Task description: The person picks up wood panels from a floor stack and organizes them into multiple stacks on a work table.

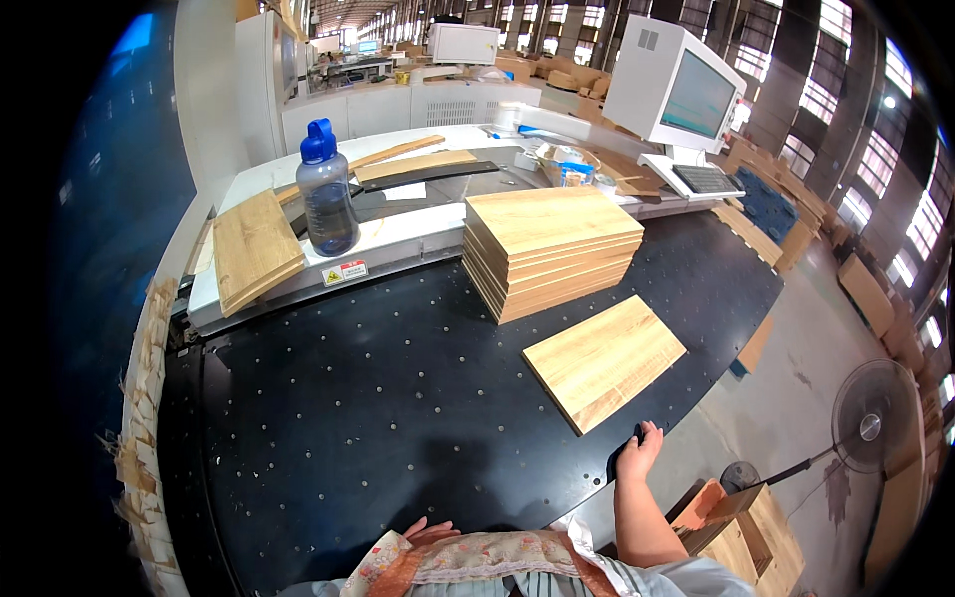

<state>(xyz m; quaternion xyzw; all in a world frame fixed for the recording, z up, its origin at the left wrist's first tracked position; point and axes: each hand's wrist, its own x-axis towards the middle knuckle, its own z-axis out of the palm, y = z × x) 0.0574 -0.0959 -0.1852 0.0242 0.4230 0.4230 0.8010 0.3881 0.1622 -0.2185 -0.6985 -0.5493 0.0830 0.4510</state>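
Board [605, 364] lies near the right grip [639, 455] (half-curled).

At ten o'clock, a clear water bottle [323, 194] with a blue lid stood upright on a white ledge [403, 231]. Near nine, a red, white and yellow warning sticker [344, 273] marked the ledge's front. Between one and two sat a boxy white monitor [652, 80], a dark keyboard [705, 179] just below. Between three and four, a round caged fan [869, 427] stood on a pole.

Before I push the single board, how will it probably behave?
The single board looks flat and unbent, so probably stiff. Resting on its broad face on the black table, it should likely slide rather than tip.
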